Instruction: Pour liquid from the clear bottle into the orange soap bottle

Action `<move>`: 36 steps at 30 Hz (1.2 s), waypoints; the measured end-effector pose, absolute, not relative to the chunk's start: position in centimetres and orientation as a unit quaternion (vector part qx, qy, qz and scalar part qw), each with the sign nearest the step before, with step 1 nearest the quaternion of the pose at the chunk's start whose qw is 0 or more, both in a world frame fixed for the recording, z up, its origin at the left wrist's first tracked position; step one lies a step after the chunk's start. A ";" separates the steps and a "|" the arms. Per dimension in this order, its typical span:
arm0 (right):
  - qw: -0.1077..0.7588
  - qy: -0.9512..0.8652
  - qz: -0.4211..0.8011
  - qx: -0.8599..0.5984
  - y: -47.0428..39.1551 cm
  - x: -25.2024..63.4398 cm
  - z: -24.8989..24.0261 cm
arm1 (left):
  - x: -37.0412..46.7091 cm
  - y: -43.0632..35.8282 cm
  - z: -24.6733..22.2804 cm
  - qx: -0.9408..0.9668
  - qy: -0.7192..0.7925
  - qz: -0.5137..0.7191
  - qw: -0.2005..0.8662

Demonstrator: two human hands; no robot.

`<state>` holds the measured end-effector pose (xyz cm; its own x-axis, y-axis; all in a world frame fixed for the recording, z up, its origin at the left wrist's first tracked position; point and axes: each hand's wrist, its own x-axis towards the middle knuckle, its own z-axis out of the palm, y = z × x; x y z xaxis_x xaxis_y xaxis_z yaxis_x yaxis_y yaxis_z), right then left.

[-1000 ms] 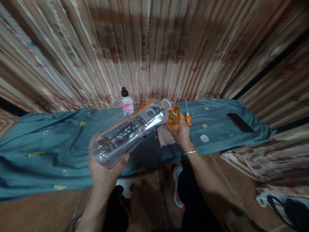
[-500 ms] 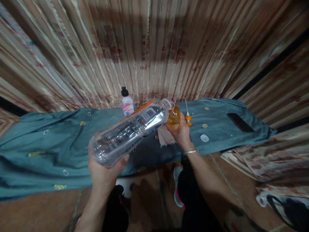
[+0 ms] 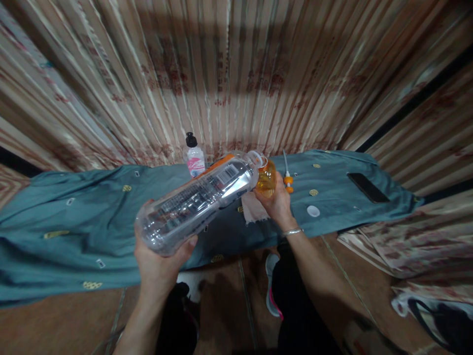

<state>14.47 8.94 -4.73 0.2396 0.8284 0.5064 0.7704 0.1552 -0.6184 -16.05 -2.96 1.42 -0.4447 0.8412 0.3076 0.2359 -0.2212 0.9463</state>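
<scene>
- In the head view, we see the left hand (image 3: 158,261) gripping the large bottle (image 3: 199,197) around its base, thumb on the near side.
- We find this clear bottle tilted above the cloth (image 3: 92,207), its neck at the upper part of the small bottle (image 3: 266,182); we cannot tell whether the two touch.
- We see the right hand (image 3: 276,199) closed around the small bottle, which holds amber liquid; a bracelet (image 3: 293,231) circles that wrist.
- Just beside the right hand we see an orange pump (image 3: 288,184) lying on the cloth, and partly behind the hand a pale rag (image 3: 254,209).
- Further right we see a white disc (image 3: 313,211), then a dark phone (image 3: 367,188).
- Behind the large bottle, we see a black-capped bottle (image 3: 195,161) standing near the curtain (image 3: 229,74).
</scene>
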 end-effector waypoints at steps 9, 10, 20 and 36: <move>0.446 -0.618 0.037 -0.646 8.8 14.3 -4.3 | -15.5 -3.0 1.9 0.438 0.547 0.656 0.279; 0.446 -0.617 0.037 -0.647 8.8 14.3 -4.3 | -15.3 -3.0 2.1 0.430 0.544 0.663 0.281; 0.449 -0.616 0.036 -0.646 8.9 14.2 -4.5 | -14.8 -2.9 2.3 0.399 0.538 0.681 0.295; 0.450 -0.614 0.029 -0.648 8.8 14.2 -4.5 | -15.0 -3.0 2.4 0.411 0.551 0.676 0.266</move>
